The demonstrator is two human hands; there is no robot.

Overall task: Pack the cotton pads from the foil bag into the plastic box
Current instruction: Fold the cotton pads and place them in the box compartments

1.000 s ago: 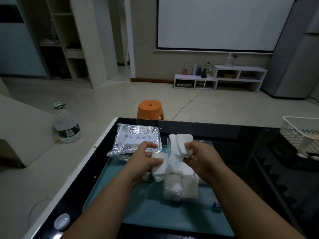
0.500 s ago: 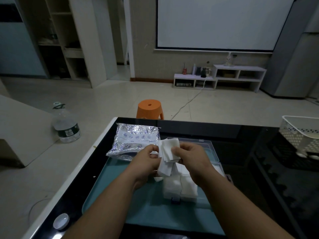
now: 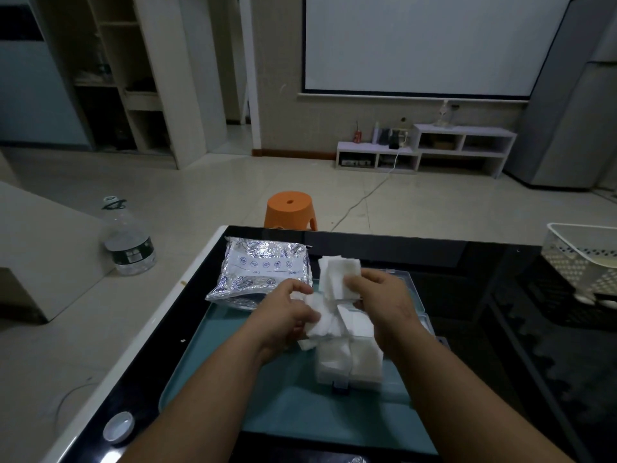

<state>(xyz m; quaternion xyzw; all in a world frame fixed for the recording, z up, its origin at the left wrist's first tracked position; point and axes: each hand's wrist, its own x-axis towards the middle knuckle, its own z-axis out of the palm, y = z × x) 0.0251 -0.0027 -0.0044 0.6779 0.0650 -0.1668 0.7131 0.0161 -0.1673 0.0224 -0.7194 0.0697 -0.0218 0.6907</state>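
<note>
White cotton pads (image 3: 337, 329) everywhere in the middle here, square and soft-edged, a loose bunch held up in the air above the clear plastic box (image 3: 350, 365), which sits on a teal tray (image 3: 233, 372) and is already stuffed with pads pressing against its near wall. The box's clear lid (image 3: 409, 282) lies open behind it, toward the far side of the tray. Just to the left, the crinkled foil bag (image 3: 260, 272) lies flat with its printed white label facing up, its near edge resting on the tray's far-left corner, right beside the left hand. The tray sits on a glossy black table (image 3: 500, 329) with a pale edge; a small white cap (image 3: 118, 426) lies on the table's near-left corner, well away from the work. On the far right stands a white perforated basket (image 3: 581, 259); down on the floor to the left stands a large water bottle (image 3: 128, 242), and beyond the table an orange stool (image 3: 290, 208). Both forearms come in from below and cover part of the box and tray. The left hand (image 3: 283, 315) is curled closed around a clump of pads, fingers wrapped over them, and the right hand (image 3: 384, 302) pinches a fanned stack of pads between thumb and fingers, raised just above the box's far end.
</note>
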